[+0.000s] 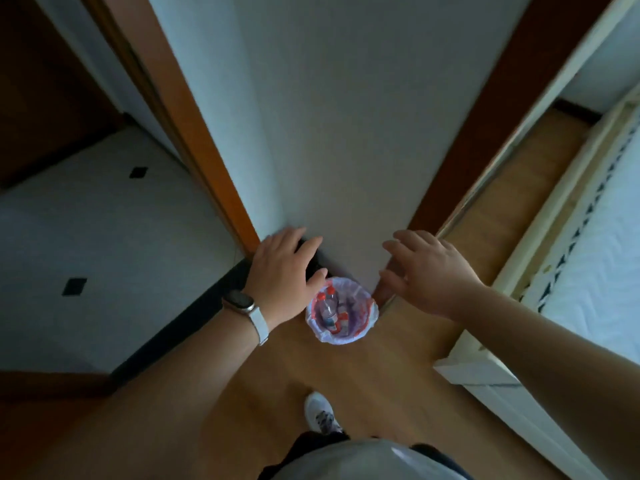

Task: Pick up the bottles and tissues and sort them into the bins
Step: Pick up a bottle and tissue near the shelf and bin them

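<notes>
A white sneaker (320,412) is standing on the wooden floor (284,362) nearest the viewer, below a grey shirt hem at the bottom edge; two bare forearms are reaching forward and down over that floor; the left wrist is wearing a watch (239,301) on a white strap; the left hand (282,271) is hovering palm down with fingers loosely spread and holding nothing, its fingertips lying over a dark object that is mostly hidden and cannot be identified; the right hand (427,271) is likewise hovering spread wide and empty, well apart from the left; between and just below the two hands a small bin (341,310) lined with a pale plastic bag is standing on the floor against the foot of the white wall (332,116); clear bottles (329,308) with red caps are lying inside it; a bed (595,254) with white bedding is running along the right; pale tiles with dark diamonds are showing beyond the doorframe on the left.
</notes>
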Demonstrator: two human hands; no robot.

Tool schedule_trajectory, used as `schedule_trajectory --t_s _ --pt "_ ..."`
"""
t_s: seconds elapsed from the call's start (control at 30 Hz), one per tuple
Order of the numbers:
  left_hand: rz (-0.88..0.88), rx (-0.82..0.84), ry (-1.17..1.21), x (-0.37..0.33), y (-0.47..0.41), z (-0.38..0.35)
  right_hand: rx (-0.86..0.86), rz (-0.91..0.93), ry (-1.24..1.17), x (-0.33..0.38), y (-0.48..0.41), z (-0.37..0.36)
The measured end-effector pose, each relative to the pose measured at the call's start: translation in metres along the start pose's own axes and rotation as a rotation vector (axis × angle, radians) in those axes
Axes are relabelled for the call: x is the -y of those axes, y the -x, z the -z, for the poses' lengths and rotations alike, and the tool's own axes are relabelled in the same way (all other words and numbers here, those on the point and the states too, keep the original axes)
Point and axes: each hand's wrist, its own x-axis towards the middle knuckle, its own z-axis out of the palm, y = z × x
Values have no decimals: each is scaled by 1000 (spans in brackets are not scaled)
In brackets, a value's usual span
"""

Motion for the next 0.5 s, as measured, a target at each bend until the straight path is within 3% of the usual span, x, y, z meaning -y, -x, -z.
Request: schedule_trajectory --t_s 0.2,0.5 --pt "-214 -14 -4 -98 -15 24 -27 -180 63 -62 120 30" --pt "-590 24 56 -331 4 16 -107 -498 46 -142 352 49"
